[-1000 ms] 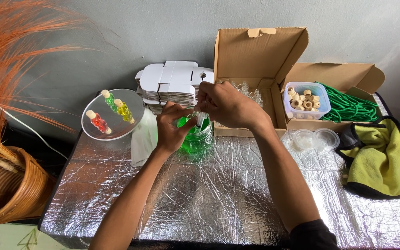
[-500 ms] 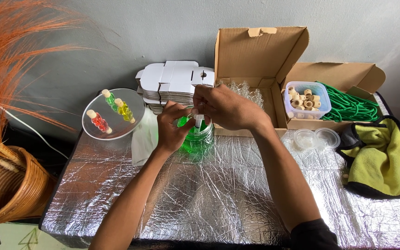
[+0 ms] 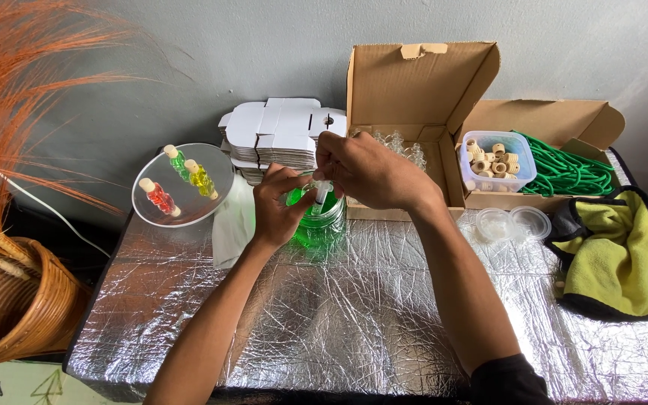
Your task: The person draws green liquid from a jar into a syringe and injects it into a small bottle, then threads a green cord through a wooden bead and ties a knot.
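- Hands meet over a clear jar of green liquid (image 3: pixel 316 225) near the back middle of the foil-covered table (image 3: pixel 354 322); the jar stands just in front of a stack of flat white cartons (image 3: pixel 279 139).
- Left hand (image 3: pixel 279 206) curls at the jar's mouth, fingers closed on what looks like a very small bottle, though the bottle itself is mostly hidden.
- Right hand (image 3: pixel 369 172) is bunched above it, fingertips pinched on a thin clear syringe (image 3: pixel 321 193) that points down between both hands.
- Step in hand, as I judge it: dosing green liquid from the syringe into the small bottle held over the jar (any drip falls back in).
- Next move likely calls for a slow, steady press on the plunger with the tip kept in line with the narrow neck, and the left hand holding dead steady.
- Finished pieces suggest the aim: 3 little corked bottles, red, green and yellow, lie on a clear plate (image 3: pixel 181 217) to the left.
- Corks sit in a clear tub (image 3: pixel 498 159) in an open cardboard box (image 3: pixel 541 127) at the right, beside coiled green cord (image 3: pixel 568 169).
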